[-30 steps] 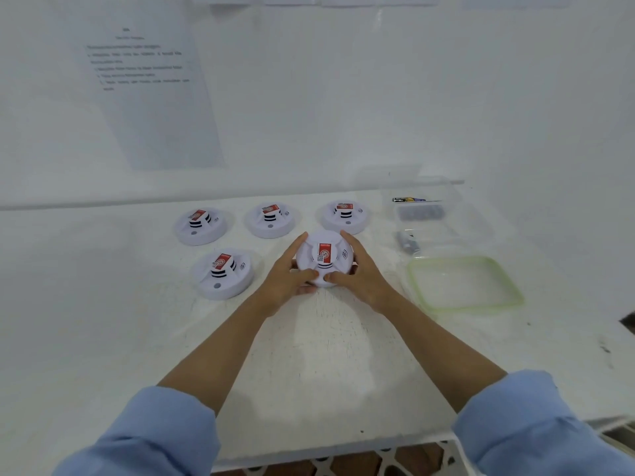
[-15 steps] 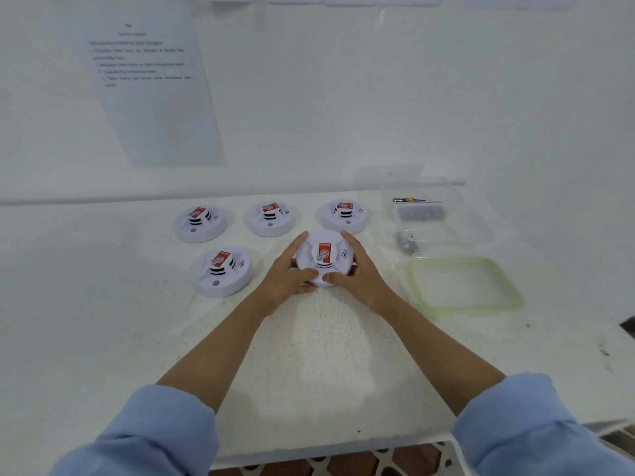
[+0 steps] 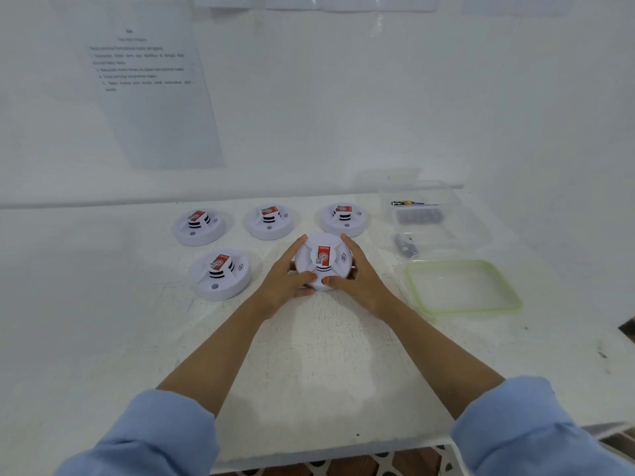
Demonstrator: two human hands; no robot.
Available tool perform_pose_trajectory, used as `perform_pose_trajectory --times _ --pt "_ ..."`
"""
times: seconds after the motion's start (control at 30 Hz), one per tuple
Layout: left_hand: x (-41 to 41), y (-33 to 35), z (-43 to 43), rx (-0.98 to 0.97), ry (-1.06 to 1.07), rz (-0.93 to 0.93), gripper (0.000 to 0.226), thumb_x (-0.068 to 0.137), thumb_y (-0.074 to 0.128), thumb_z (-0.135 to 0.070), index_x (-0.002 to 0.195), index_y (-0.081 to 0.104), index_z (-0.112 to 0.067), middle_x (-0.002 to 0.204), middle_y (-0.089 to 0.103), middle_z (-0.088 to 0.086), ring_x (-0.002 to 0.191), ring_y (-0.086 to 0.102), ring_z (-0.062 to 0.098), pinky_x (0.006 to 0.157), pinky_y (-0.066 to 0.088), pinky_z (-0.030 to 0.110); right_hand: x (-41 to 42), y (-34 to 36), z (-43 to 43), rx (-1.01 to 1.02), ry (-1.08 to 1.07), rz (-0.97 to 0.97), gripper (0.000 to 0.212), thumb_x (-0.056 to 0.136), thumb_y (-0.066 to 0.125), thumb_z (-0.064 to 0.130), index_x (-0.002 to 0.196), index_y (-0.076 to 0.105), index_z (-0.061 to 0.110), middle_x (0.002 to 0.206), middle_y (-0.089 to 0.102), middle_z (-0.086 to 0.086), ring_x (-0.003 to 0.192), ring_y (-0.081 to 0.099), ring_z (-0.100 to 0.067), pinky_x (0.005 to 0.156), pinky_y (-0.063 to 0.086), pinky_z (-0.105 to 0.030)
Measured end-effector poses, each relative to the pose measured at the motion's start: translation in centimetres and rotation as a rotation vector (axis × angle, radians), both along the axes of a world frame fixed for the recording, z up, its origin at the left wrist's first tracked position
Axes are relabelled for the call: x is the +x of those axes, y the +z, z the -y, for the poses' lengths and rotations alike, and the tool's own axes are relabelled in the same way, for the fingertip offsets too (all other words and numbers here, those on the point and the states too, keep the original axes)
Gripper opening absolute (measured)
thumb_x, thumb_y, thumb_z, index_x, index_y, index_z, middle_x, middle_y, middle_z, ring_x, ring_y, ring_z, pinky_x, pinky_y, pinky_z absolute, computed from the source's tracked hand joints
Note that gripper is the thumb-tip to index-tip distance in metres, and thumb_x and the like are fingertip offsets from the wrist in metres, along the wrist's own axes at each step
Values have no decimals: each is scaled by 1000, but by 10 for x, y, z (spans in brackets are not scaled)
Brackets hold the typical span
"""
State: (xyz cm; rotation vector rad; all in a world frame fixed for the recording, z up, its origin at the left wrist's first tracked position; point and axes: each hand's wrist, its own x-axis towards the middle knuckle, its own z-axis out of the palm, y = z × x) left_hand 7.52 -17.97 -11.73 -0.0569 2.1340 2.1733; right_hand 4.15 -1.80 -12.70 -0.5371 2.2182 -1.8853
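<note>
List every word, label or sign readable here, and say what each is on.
Wall sheet: printed lines, too blurred to read.
Red label on the held detector: print too small to read.
Sound-wave sign beside that label: a symbol, no words.
Battery at far right: wrapper print unreadable.
Nothing can be quoted.

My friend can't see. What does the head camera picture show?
A left-hand grip and right-hand grip hold a round white plastic smoke detector with a red label at a white table. Four matching detectors lie nearby.
</note>
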Motion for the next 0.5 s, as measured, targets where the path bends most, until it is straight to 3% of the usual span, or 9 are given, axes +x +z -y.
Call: perform_pose_trajectory --times 0.2,0.5 --pt "-1 0 1 4 11 -7 67 86 60 -2 133 34 -42 121 53 2 103 59 20 74 57 29 -2 1 -6 -116 29 127 58 89 50 -1 133 33 33 133 48 2 117 51 -17 97 47 -36" --pt "-1 -2 2 5 1 -32 68 86 60 -1 138 34 -35 117 54 -10 102 59 15 81 56 35 -5 0 -7 -142 40 165 52 89 44 -2 128 40 31 134 48 -2 118 51 -21 94 49 -40"
